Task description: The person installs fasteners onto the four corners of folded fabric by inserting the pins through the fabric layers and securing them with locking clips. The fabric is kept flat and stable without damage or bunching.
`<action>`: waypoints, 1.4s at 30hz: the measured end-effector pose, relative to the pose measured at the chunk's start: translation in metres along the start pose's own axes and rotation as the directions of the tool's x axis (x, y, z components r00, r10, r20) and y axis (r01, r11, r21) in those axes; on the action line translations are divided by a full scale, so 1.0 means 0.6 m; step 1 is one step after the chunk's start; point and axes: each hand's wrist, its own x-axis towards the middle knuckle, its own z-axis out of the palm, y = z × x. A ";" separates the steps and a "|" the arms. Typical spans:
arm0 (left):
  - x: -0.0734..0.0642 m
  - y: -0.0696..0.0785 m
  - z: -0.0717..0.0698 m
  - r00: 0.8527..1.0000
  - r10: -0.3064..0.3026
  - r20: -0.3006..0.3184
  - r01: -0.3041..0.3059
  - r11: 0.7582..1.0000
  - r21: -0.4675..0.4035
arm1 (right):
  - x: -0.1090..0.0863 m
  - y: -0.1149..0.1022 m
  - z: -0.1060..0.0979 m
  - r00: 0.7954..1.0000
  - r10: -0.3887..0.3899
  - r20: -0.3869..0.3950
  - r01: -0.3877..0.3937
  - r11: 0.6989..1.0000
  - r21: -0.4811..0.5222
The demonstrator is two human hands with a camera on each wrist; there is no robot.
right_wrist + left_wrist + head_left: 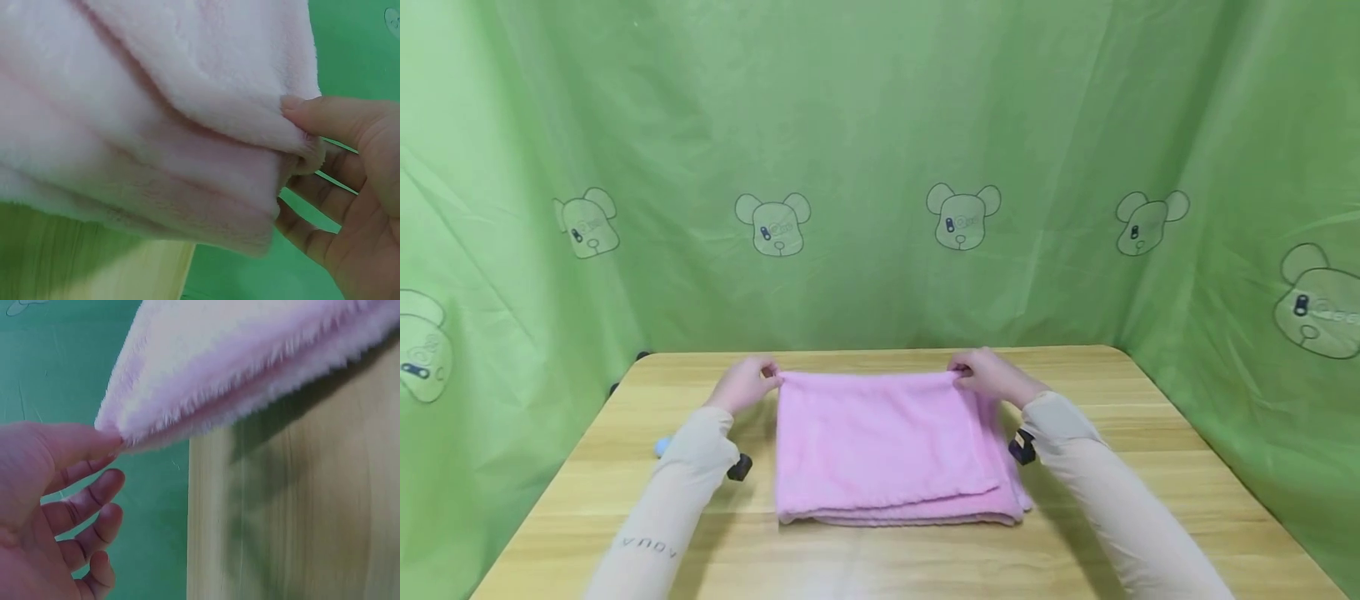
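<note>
A fluffy pink towel (880, 442), folded in layers, hangs from both hands over the table, its lower edges at or near the tabletop. At its far left corner, my left hand (748, 384) pinches the cloth between thumb and index finger; in the left wrist view the other fingers of that hand (37, 506) are spread loosely below. My right hand (996, 377) grips the far right part of the top edge. Seen in the right wrist view, the thumb of the right hand (362, 181) presses on top of several soft folds, with fingers behind them.
The wooden table (1150, 500) extends around the towel. A small light-blue thing (662, 446) lies at the left, partly hidden by the left sleeve. Green curtains (865, 125) with bear-head prints enclose the back and sides.
</note>
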 end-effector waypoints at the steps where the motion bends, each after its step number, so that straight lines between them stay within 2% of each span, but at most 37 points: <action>1: 0.003 0.001 0.000 1.000 -0.008 -0.005 0.008 1.000 0.004 | 0.003 0.002 0.001 1.000 0.009 -0.004 -0.009 1.000 0.006; 6: 0.008 0.012 -0.003 0.998 -0.043 -0.035 0.043 0.999 0.012 | 0.007 0.010 0.003 1.000 0.002 -0.024 -0.001 1.000 0.018; 10: 0.000 0.026 -0.007 0.997 -0.061 -0.042 0.061 0.998 -0.009 | -0.009 0.014 -0.006 0.998 -0.009 -0.070 0.014 0.998 0.069; 14: -0.014 0.046 -0.015 0.998 -0.035 -0.050 0.034 0.999 -0.032 | -0.035 0.022 -0.021 0.990 -0.011 -0.142 0.024 0.995 0.092; 17: -0.029 0.069 -0.022 0.997 -0.005 -0.073 0.001 0.999 -0.052 | -0.054 0.029 -0.033 0.984 -0.006 -0.177 0.022 0.996 0.087; 24: -0.056 0.124 -0.026 0.990 0.058 -0.131 -0.075 0.989 -0.129 | -0.112 0.039 -0.051 0.975 0.079 -0.206 -0.060 0.994 0.095; 28: -0.064 0.154 -0.017 0.983 0.083 -0.164 -0.114 0.975 -0.191 | -0.145 0.043 -0.049 0.975 0.078 -0.207 -0.075 0.997 0.022; 32: -0.069 0.184 -0.001 0.980 0.109 -0.168 -0.147 0.963 -0.228 | -0.172 0.055 -0.038 0.984 0.083 -0.156 -0.088 0.996 -0.022; 37: -0.068 0.218 0.026 0.979 0.154 -0.134 -0.186 0.943 -0.277 | -0.192 0.076 -0.020 0.986 0.090 -0.137 -0.094 0.995 -0.027; 42: -0.060 0.245 0.060 0.977 0.204 -0.054 -0.211 0.935 -0.285 | -0.203 0.089 -0.009 0.981 0.128 -0.145 -0.130 0.991 -0.007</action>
